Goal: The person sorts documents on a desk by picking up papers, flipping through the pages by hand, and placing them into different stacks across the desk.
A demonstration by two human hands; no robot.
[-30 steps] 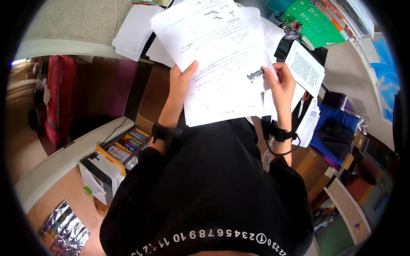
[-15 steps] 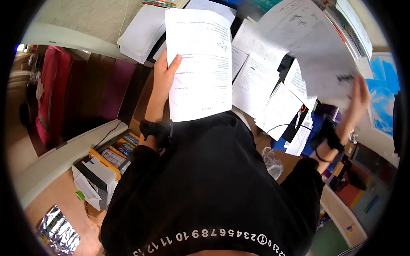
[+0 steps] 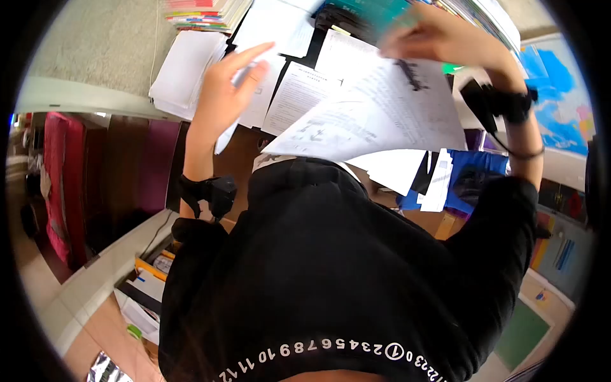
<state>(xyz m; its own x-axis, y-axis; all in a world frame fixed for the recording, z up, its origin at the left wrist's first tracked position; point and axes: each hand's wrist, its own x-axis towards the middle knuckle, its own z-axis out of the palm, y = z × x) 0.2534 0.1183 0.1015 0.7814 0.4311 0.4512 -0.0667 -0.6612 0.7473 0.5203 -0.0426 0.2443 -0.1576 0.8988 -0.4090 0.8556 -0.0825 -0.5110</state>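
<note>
My right hand (image 3: 439,41), partly blurred, grips the top edge of a large printed sheet of paper (image 3: 388,121). The sheet sags and curls across the front of the desk, close to my body, with a dark scribble near its held edge. To the left, my left hand (image 3: 226,89) has thumb and fingers apart and holds nothing that I can see. Beneath and beside it lie loose white papers (image 3: 258,95) and a printed page (image 3: 299,95). Another white sheet (image 3: 280,28) lies farther back.
A thick paper stack (image 3: 184,73) stands at the left, with a pile of coloured booklets (image 3: 207,14) behind it. Papers (image 3: 394,172) overhang the desk's front right, above a blue item (image 3: 468,181). A box (image 3: 137,312) sits low on the left.
My left hand has let go of the printed booklet and opened. My right hand has carried its large sheet leftward, from the far right to the middle. The view has shifted slightly.
</note>
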